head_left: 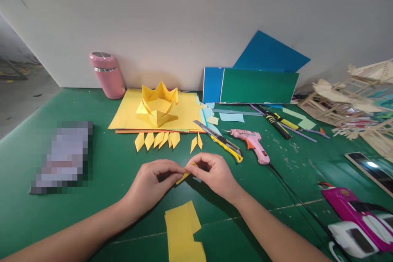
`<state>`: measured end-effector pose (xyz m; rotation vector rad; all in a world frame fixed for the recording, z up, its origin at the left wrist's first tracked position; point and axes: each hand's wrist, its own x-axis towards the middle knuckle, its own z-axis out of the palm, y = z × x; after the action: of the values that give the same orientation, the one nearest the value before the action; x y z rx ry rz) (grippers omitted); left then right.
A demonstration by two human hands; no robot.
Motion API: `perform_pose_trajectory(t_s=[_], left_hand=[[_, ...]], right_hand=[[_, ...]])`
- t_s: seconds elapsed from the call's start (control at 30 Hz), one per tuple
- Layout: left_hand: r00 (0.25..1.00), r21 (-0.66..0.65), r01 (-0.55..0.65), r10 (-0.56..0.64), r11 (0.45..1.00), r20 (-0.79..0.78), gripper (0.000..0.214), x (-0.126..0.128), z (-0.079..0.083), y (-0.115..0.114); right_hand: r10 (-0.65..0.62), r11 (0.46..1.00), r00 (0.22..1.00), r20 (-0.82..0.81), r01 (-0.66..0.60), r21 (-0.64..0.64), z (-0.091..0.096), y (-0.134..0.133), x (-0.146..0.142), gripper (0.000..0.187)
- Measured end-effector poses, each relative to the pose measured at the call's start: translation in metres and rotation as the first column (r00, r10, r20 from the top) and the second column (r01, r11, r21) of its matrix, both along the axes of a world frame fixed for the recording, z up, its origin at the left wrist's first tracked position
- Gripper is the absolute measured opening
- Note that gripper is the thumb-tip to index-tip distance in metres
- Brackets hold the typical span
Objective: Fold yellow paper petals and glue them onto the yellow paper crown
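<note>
A small piece of yellow paper (pixel 183 178) is pinched between my two hands above the green table. My left hand (pixel 155 180) grips its left side with thumb and fingertips, and my right hand (pixel 213 174) holds the upper right end. The fingers cover part of the paper, so its full shape is hidden. Just beyond lie several folded yellow paper diamonds (pixel 149 141) in a row, with two more diamonds (pixel 193 144) apart to the right. Yellow paper sheets (pixel 181 225) with a notched edge lie nearer to me.
A pointed yellow paper ring (pixel 157 116) sits on stacked coloured sheets (pixel 123 119). To the right are a utility knife (pixel 225 145), a pink glue gun (pixel 253 141) with its cord, pliers (pixel 276 125) and a power strip (pixel 353 208). A pink flask (pixel 109 77) stands at the back left.
</note>
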<state>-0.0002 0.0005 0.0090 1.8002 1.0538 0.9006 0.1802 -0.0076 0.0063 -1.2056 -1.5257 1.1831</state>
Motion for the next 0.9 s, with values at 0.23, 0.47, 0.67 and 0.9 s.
perform_pose_trajectory(t_s=[0.23, 0.47, 0.67, 0.9], left_hand=[[0.993, -0.092, -0.042, 0.052, 0.995, 0.108, 0.009, 0.0005, 0.0040, 0.0017], [0.993, -0.060, -0.044, 0.050, 0.997, 0.105, 0.011, 0.0011, 0.0037, 0.0006], [0.994, -0.049, -0.028, 0.033, 0.998, 0.107, 0.012, 0.0027, 0.0046, -0.0006], [0.994, -0.120, -0.058, 0.069, 0.991, 0.090, 0.011, 0.0027, 0.0071, 0.0007]], right_hand=[[0.046, 0.994, 0.994, -0.102, -0.056, -0.094, -0.0032, 0.0004, 0.0017, 0.027], [0.084, 0.995, 0.996, 0.027, -0.083, -0.049, -0.0003, -0.0015, -0.0003, 0.032], [0.098, 0.992, 0.995, 0.024, -0.096, -0.082, 0.0001, -0.0020, -0.0014, 0.031], [-0.049, 0.990, 0.989, -0.137, 0.029, -0.138, -0.0040, 0.0043, 0.0046, 0.025]])
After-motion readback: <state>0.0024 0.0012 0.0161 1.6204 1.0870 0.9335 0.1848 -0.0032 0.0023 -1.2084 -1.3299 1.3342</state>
